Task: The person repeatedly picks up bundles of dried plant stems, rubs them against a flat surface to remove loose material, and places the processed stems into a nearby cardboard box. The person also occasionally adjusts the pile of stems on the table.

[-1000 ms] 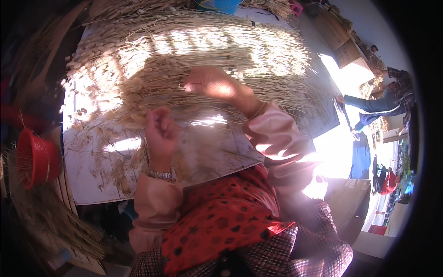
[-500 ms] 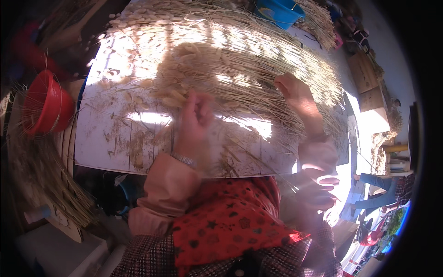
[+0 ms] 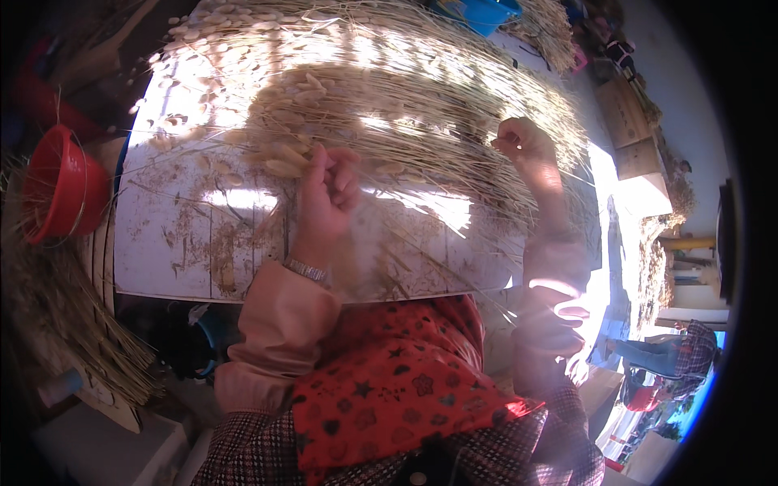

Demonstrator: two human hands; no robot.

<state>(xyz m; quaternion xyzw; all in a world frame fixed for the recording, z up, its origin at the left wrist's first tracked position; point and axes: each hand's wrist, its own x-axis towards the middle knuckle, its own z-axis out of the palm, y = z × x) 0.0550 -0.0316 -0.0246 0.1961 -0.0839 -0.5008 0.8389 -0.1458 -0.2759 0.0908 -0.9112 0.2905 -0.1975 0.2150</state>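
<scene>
A thick layer of dried grass stalks (image 3: 421, 105) lies across the white table, with pale fluffy seed heads (image 3: 285, 164) toward the left. Beside those seed heads is my left hand (image 3: 331, 188), its fingers curled inward and the index fingertip at their edge. What sits in that grasp, if anything, is too thin to make out. Over the stalks at the right, my right hand (image 3: 528, 146) is closed with thumb and fingers pinched together. Anything between those fingertips cannot be made out. Bright sun patches wash out part of the stalks.
A red bucket (image 3: 69, 186) stands left of the table, near a bundle of stalks (image 3: 97, 316). At the far side is a blue basin (image 3: 480, 12). Cardboard boxes (image 3: 628, 121) line the right wall. Another person (image 3: 681, 352) is in the background at right.
The whole view has shifted, moving the table slightly left and up in the picture. My left hand, blurred before, is sharper, still beside the seed heads. My right hand stays over the stalks.
</scene>
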